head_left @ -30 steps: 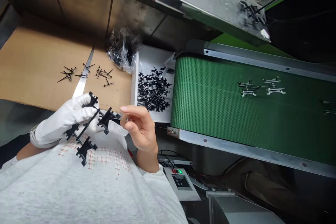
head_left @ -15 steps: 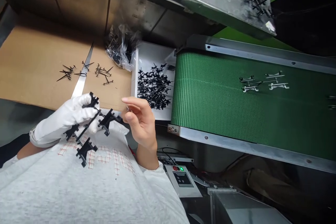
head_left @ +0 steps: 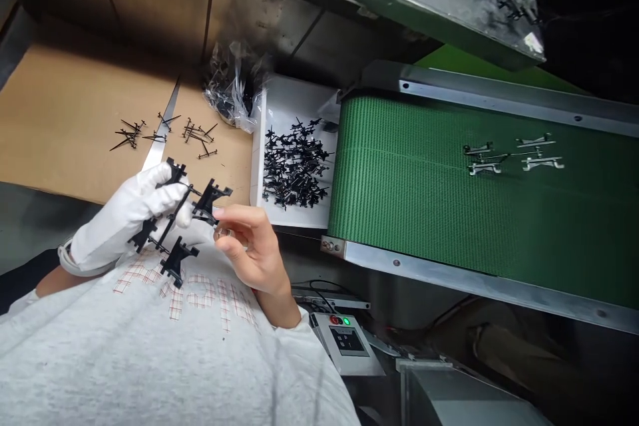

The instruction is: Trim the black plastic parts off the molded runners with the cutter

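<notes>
**Gloved left hand (head_left: 120, 216) grips a black branched part (head_left: 173, 219); bare right hand (head_left: 253, 243) reaches its edge**

The shirt (head_left: 170, 359) carries red-checked lettering, too folded to read; the control box (head_left: 348, 345) has a lit green button and a panel too small to read.

Compared with the earlier frames, the right hand has come in to the lower edge of the part's upper-right piece. The part's lower end sits higher, and the silvery part (head_left: 506, 154) lies farther along the green belt (head_left: 399, 180).

The black part is in front of the shirt, gripped at its upper-left side by the left fingers. Its long axis slants from lower left to upper right, with wide pieces at both ends. The right thumb and forefinger are close together; whether they pinch anything, I cannot tell.

Beyond, thin black pieces (head_left: 200, 135) and a metal strip (head_left: 170, 104) lie on the brown counter (head_left: 64, 113). A white tray (head_left: 292, 96) of dark parts (head_left: 297, 166) stands between the counter and belt, beside a clear bag (head_left: 232, 90).
</notes>
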Available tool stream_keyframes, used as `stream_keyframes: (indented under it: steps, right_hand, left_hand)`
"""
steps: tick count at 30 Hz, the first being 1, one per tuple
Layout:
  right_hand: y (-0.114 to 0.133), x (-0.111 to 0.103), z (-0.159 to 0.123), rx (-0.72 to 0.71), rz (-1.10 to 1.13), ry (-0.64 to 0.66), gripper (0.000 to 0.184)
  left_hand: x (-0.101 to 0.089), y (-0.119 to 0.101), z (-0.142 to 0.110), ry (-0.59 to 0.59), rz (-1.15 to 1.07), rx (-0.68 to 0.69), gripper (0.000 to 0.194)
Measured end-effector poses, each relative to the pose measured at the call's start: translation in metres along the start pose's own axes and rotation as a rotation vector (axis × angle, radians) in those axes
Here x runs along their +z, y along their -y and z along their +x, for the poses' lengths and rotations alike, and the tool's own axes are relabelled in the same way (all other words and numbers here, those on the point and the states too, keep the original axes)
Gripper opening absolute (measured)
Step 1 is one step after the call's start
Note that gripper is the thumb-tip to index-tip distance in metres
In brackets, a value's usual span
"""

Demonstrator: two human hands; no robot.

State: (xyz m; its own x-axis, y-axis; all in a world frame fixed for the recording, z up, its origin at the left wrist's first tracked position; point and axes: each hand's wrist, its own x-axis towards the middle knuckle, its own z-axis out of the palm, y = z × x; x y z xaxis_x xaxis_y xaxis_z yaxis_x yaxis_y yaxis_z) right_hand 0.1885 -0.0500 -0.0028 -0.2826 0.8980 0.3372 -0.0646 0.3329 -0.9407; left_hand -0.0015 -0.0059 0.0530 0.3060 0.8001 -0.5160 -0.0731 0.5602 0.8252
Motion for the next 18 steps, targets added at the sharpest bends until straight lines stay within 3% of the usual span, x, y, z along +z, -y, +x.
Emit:
stream_keyframes:
  steps: [9,13,18]
  right_hand:
    - [0.0000,0.0013,0.0020,-0.019,0.017,-0.030,0.020]
    - [-0.0048,-0.0011,0.0019,-0.032,-0.004,-0.111,0.020]
    - [-0.0058,0.0003,-0.0045,-0.073,0.053,-0.070,0.026]
  left_hand:
    - [0.0030,0.0038,-0.0014,0.035,-0.052,-0.002,0.035]
    - [0.0036,0.0041,-0.0020,0.073,-0.076,0.009,0.035]
    - [0.0073,0.0033,0.0053,-0.019,-0.174,0.031,0.027]
